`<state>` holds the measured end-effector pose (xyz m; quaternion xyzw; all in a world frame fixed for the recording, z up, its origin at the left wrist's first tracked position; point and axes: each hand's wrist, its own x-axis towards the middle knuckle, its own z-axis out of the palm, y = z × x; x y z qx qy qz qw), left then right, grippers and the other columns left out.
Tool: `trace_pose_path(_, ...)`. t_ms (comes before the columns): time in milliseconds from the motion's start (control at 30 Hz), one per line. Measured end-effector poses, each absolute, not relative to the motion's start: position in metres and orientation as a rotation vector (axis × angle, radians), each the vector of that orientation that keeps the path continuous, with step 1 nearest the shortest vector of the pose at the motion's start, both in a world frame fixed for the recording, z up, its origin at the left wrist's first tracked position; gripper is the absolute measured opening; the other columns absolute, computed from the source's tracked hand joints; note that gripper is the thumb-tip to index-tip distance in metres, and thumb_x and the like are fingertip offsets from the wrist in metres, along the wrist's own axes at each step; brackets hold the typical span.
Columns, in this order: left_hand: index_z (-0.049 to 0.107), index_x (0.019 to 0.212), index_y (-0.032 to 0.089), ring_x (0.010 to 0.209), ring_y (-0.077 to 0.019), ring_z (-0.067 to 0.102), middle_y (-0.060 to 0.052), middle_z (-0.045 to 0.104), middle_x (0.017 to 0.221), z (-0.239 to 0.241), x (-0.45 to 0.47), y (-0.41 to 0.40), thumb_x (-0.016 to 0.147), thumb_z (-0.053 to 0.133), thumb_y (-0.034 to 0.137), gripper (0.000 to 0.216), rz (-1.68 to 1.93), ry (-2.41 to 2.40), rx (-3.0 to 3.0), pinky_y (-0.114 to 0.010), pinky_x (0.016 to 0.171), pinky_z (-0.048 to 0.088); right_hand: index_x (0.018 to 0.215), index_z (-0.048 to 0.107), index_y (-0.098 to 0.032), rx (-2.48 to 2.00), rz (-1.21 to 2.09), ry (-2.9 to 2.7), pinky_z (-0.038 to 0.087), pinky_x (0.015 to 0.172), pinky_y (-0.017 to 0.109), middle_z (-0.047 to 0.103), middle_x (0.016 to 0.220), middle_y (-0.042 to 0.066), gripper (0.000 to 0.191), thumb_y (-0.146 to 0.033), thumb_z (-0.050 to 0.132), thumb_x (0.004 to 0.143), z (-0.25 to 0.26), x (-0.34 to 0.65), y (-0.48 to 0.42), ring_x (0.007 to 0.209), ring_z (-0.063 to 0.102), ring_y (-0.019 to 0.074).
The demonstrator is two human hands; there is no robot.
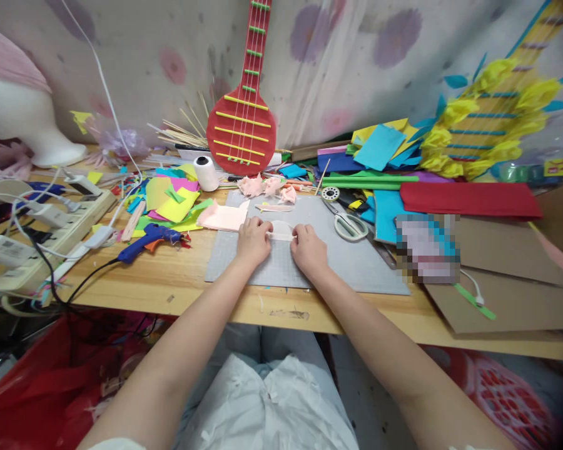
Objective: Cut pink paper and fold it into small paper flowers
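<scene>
Pinching the thin pale piece at opposite ends, you have the fingers of your left hand and right hand clamped on it. Location: over the grey mat, left of the scissors; mat contact undetermined.

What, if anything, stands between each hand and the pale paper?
Nothing visible does: the left hand and right hand hold opposite ends of the pale paper. The pink scraps lie beyond it, not in between.
</scene>
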<state>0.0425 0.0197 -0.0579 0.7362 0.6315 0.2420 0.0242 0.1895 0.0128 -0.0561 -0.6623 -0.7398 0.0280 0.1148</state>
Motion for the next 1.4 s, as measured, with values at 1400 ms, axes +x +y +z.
trace_pose_path(1400, 0.055, 0.093, 0.022, 0.06, -0.0133, 0.053, 0.002, 0.059, 0.066, -0.02, 0.04, 0.064, 0.059, 0.057, 0.013, 0.035, 0.286, 1.701, 1.736, -0.023, 0.054, 0.04, 0.068, 0.048, -0.018, -1.499, 0.465, -1.695, 0.038, 0.066, 0.024, 0.049, 0.071, 0.001, 0.009, -0.018, 0.041, 0.064, -0.067, 0.218, 0.035, 0.068, 0.047, 0.0135)
